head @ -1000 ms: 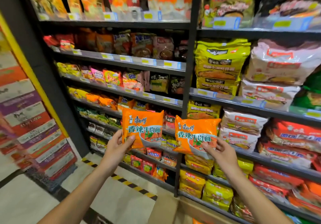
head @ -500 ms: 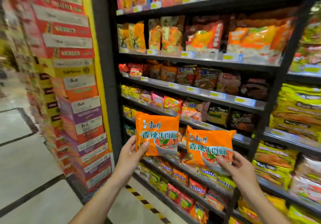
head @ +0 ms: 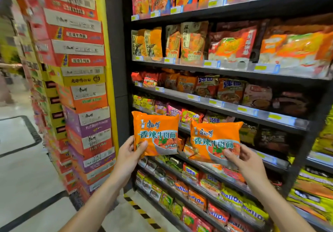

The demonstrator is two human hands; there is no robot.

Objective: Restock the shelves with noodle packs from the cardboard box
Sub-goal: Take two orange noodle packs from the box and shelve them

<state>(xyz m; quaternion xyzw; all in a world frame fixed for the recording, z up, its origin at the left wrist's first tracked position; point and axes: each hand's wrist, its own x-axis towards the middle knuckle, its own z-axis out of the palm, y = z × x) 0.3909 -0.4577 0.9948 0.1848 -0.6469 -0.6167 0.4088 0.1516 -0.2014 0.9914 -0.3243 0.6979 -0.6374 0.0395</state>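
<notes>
I hold two orange noodle packs up in front of the black shelves point(head: 225, 112). My left hand point(head: 128, 152) grips the lower left corner of the left noodle pack point(head: 155, 130), thumb across its front. My right hand point(head: 243, 161) grips the bottom right of the right noodle pack point(head: 215, 140). Both packs face me upright, side by side, level with the middle shelf rows. The cardboard box is out of view.
The shelves are packed with noodle bags on every row, with price tags along the rails. A tall stack of noodle cartons point(head: 82, 91) stands left of the shelf's dark end panel point(head: 115, 51). Tiled floor point(head: 21, 159) with yellow-black hazard tape point(head: 142, 213) lies below.
My view has swung left and upward, bringing the carton stack and higher shelves into sight. Both hands keep their packs and have lifted slightly with them.
</notes>
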